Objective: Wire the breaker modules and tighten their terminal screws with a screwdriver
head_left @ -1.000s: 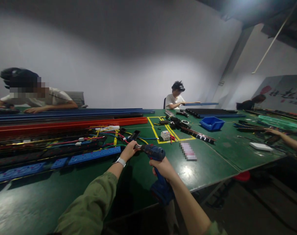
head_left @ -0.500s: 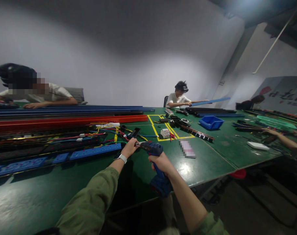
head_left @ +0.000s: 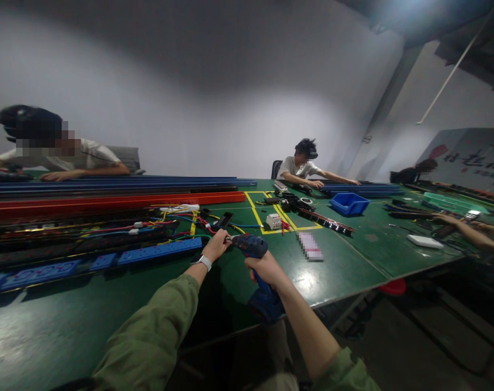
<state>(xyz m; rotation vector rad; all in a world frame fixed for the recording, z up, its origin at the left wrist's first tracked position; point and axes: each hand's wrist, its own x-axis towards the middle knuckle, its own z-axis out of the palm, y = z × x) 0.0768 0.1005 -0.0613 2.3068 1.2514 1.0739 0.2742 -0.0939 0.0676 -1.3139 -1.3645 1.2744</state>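
Blue strip [head_left: 348,188] lowered; drill [head_left: 251,245] points left, axis crosswise.

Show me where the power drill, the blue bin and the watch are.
Power drill [head_left: 254,246]: head view, on its blue body.
Blue bin [head_left: 348,206]: head view, on its front wall.
Watch [head_left: 206,262]: head view, on its face.

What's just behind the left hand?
Beyond the left hand, a black case and a blue wire lie on the green table. What its fingers cover at the tip of the drill can't be seen.
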